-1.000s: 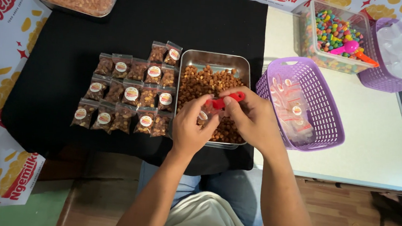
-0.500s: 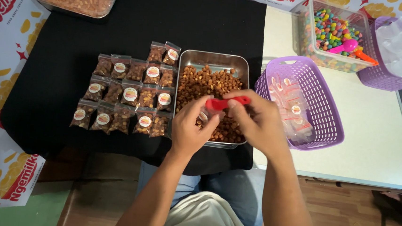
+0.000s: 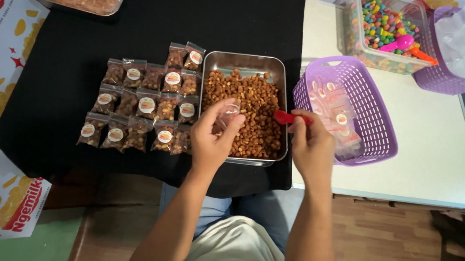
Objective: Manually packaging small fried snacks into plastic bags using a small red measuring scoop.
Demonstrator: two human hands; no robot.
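We see the left hand (image 3: 211, 140) pinching a small clear plastic pouch (image 3: 227, 115) between thumb and fingers, held over the left part of a rectangular steel tray (image 3: 244, 61) heaped with brown coated nuts (image 3: 255, 113). The pouch looks see-through and mostly empty, with a round sticker on it that is hard to make out. The right hand (image 3: 312, 147) grips a small red scoop (image 3: 287, 117) at the tray's right rim, its bowl over the nuts. Left of the tray, filled labelled packets (image 3: 144, 107) lie in rows on a black cloth (image 3: 74, 54) covering the desk. Right of it, a purple basket (image 3: 366, 96) holds empty pouches.
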